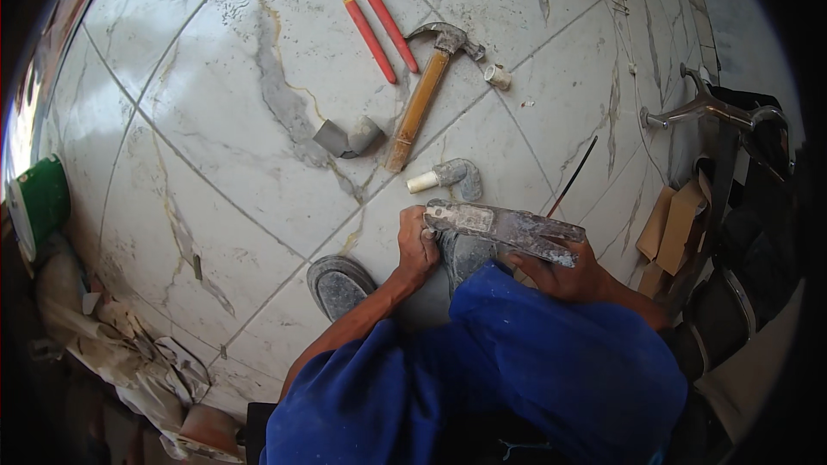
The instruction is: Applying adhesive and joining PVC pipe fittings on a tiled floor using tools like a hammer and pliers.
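Above my knees, a dusty grey elongated piece [504, 226] lies crosswise between my hands. It has a paler rectangular patch and a forked right end; its exact kind I cannot make out. My left hand [417, 245] is closed at its left end. My right hand [568, 274] grips the right end from below, its fingers partly hidden. Just beyond the piece, a grey pipe elbow [461, 176] with a white stub lies on the floor. Farther off are a claw hammer [422, 99] with a wooden handle, red-handled pincers [370, 17] and a grey pipe fitting [348, 136].
The floor [233, 146] is marbled tile. A thin dark rod [575, 174] projects near my right hand. A small white pipe piece [497, 77] lies by the hammer. At right stand a metal chair base [715, 108] and cardboard [676, 224]; at left, a green container [43, 202] and crumpled cloth [95, 327].
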### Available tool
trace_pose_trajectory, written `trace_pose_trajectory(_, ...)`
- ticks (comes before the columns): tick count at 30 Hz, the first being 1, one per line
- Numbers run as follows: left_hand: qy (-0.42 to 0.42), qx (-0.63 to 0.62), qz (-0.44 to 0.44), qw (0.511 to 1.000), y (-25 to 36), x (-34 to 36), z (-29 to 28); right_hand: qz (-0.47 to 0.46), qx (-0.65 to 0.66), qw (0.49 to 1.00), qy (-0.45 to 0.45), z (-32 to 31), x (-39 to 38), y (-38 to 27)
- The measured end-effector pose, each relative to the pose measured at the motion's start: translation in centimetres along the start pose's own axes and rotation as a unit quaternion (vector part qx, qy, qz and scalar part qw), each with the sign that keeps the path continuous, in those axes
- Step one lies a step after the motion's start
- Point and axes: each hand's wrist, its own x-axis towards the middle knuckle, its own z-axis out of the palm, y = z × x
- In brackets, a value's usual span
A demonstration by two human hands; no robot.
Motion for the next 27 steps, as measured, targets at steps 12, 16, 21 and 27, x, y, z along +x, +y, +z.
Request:
trace_pose_trajectory(12, 0.014, 0.003, 0.069, 0.998, -0.3, 0.2, -0.1, -0.033, 0.029, 0.999, 0.008, -0.6, 0.9, -0.1)
trace_pose_trajectory(16, -0.018, 0.012, 0.056, 0.998, 0.2, 0.5, -0.5, 0.057, -0.042, 0.989, -0.126, 1.0, -0.5, 0.1)
trace_pose_trajectory(21, 0.0, -0.001, 0.045, 0.999, 0.2, 0.6, -0.1, 0.067, 0.038, 0.996, -0.05, -0.1, 0.6, -0.9)
trace_pose_trajectory(27, -0.003, -0.039, 0.059, 0.997, 0.2, 0.3, -0.4, 0.079, 0.091, 0.991, 0.061, -0.2, -0.1, -0.4)
